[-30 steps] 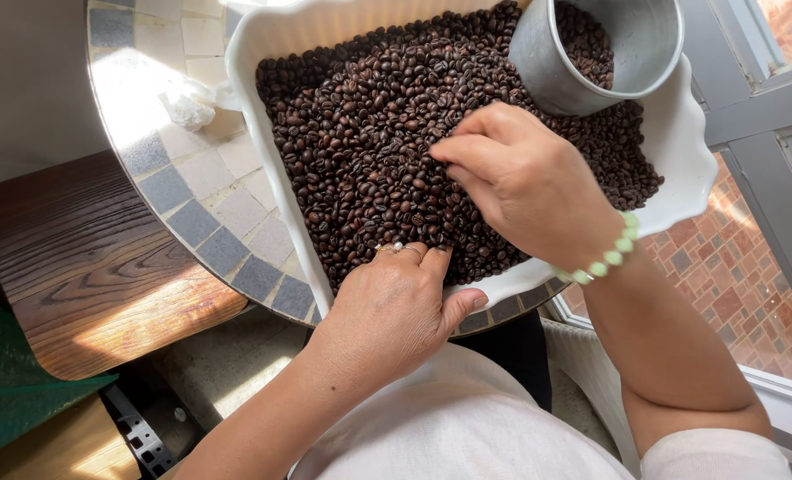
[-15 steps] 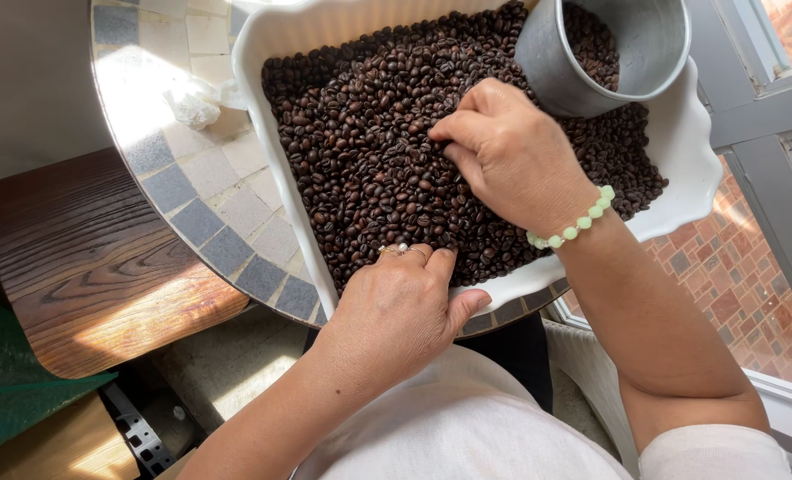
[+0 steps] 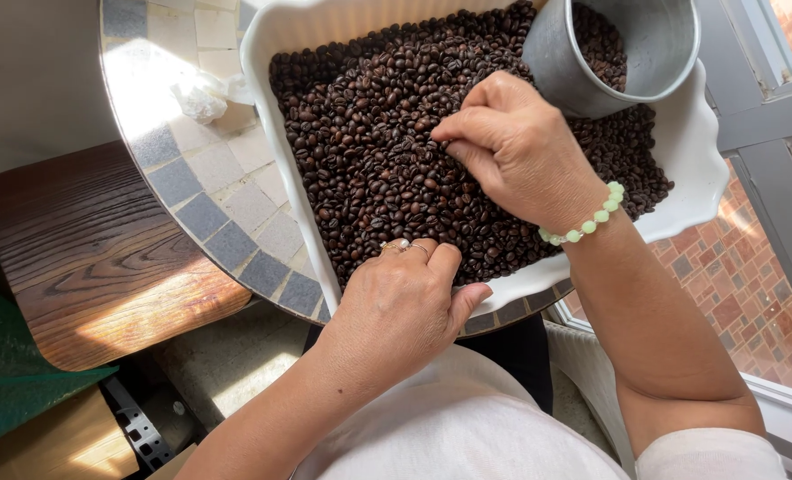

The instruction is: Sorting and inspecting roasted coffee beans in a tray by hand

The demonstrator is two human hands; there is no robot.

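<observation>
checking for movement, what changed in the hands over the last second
The right hand moved up over the coffee beans toward the metal cup, fingertips pinched in the beans. The left hand stayed on the white dish's near rim; dish and cup unmoved.

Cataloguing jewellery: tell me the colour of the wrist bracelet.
Pale green beads, bracelet on right hand; head view.

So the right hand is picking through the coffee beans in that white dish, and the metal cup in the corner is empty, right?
Not quite. The head view shows the metal cup holds beans too. The rest stands: the right hand picks through the coffee beans in the white dish.
</observation>
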